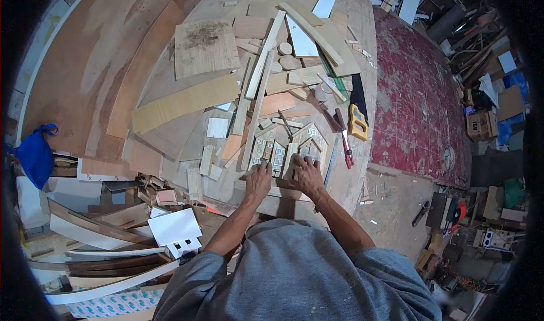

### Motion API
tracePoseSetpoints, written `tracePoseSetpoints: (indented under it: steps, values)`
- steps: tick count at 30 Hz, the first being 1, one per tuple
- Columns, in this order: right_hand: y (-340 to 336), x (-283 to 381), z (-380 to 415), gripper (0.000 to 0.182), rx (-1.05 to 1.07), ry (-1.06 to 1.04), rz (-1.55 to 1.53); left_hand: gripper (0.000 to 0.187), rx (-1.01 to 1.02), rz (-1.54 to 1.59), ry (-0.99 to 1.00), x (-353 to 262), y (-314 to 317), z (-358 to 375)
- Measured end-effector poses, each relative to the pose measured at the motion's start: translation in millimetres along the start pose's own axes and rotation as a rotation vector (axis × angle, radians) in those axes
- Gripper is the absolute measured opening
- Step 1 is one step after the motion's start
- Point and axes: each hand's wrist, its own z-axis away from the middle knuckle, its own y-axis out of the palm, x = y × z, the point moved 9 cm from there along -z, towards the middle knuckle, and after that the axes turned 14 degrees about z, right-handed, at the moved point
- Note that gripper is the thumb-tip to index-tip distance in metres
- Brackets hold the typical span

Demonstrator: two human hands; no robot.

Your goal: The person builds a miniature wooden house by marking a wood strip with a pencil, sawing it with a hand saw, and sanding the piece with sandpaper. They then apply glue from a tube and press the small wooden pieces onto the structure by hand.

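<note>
Two small wooden house shapes with little windows stand side by side near the table's front edge. My left hand [259, 180] rests on the lower part of the left house [268, 149], its fingers pointing forward. On the lower part of the right house [309, 137] lies my right hand [307, 175], with its fingers spread. A flat wooden strip [283, 193] runs in front of both houses, close to my wrists. What lies under my fingertips is hidden.
A saw with a yellow handle [357, 121] and a red cutter [346, 149] lie right of the houses. Long wood strips [264, 77], a square board [206, 48] and offcuts cover the table behind. A blue bag [36, 155] hangs at the left.
</note>
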Motion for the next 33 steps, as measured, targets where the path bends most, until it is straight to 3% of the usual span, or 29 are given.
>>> tracePoseSetpoints:
  steps: [8,20,25,27,33]
  values:
    - [-3,0,1,0.063,0.024,0.018,-0.026,0.031,0.027,-0.059,0.109,-4,-1,-9]
    - [-8,1,5,0.081,0.048,0.041,-0.043,0.039,0.116,-0.054,0.055,-6,14,0]
    - [4,3,7,0.078,0.016,0.068,-0.003,0.045,0.041,-0.026,0.109,-5,14,7]
    - [11,4,8,0.089,0.027,0.025,0.006,0.045,0.041,0.008,0.098,-3,16,9]
    - [11,2,8,0.085,0.027,0.025,-0.036,0.042,-0.036,0.004,0.069,-6,13,10]
